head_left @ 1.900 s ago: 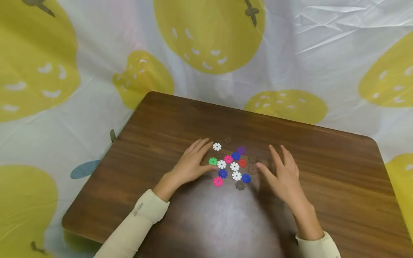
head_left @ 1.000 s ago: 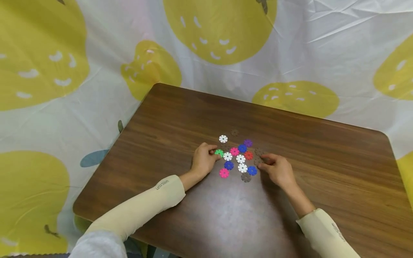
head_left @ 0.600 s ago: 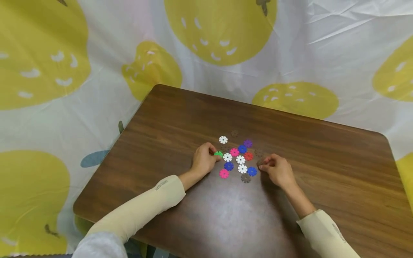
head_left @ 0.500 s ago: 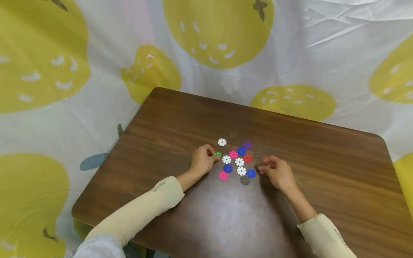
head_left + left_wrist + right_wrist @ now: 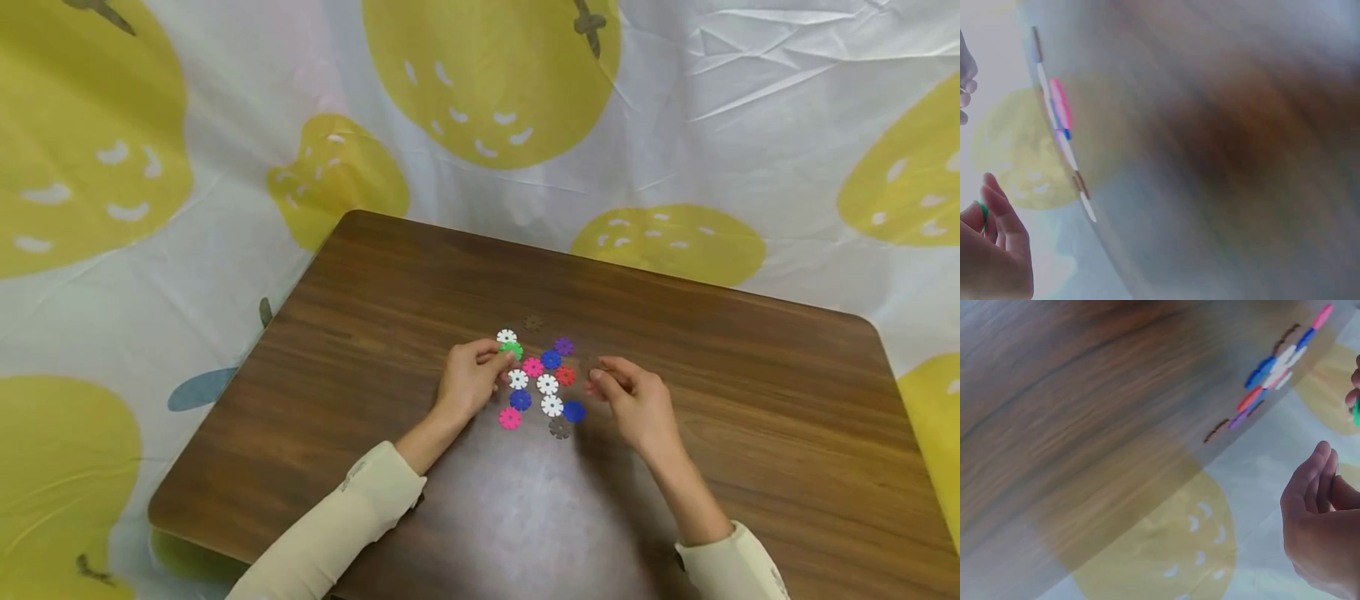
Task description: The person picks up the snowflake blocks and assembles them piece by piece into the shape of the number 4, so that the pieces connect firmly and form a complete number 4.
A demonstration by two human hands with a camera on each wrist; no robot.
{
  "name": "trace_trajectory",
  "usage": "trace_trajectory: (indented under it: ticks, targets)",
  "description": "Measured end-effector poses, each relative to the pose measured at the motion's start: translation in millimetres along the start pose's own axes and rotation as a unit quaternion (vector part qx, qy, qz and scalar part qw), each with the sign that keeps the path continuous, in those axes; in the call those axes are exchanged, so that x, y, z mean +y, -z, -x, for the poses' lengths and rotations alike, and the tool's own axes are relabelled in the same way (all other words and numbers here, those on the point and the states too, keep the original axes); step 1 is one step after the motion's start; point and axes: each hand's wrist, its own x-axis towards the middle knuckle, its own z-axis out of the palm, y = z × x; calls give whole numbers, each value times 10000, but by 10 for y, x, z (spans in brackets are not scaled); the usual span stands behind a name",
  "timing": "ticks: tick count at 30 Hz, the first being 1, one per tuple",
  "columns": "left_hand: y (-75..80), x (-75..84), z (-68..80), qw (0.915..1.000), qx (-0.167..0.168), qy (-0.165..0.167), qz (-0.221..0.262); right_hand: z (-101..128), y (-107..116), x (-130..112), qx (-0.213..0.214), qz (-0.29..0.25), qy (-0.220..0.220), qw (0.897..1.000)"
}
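Note:
My left hand pinches a green notched disc between thumb and fingers, held above the table. The disc's green edge also shows in the left wrist view. My right hand has its thumb and fingertips together on a brown notched disc, seen only as a thin dark edge in the right wrist view. Between the hands lie several flat discs, among them a white disc, a red disc, a purple disc and a pink disc.
The discs lie loosely grouped on a brown wooden table with rounded corners. A dark brown disc is nearest the front, and another brown disc is at the back. Behind hangs a white curtain with yellow fruit prints.
Both hands were spread open beside the discs, then came down and pinched. The green disc and a brown disc have left the table, and both hands have risen with them.

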Motion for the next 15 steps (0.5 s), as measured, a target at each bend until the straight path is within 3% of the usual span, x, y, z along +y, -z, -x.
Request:
trace_trajectory:
  ticks: [8,15]
  targets:
    - [-131,102,138,9951,-164,-808,551,102,-1,-137,535,-789,68,9954]
    - [-205,183,222,9884,-94,-1357,674,161,42,-354,1225,-891,505,9872]
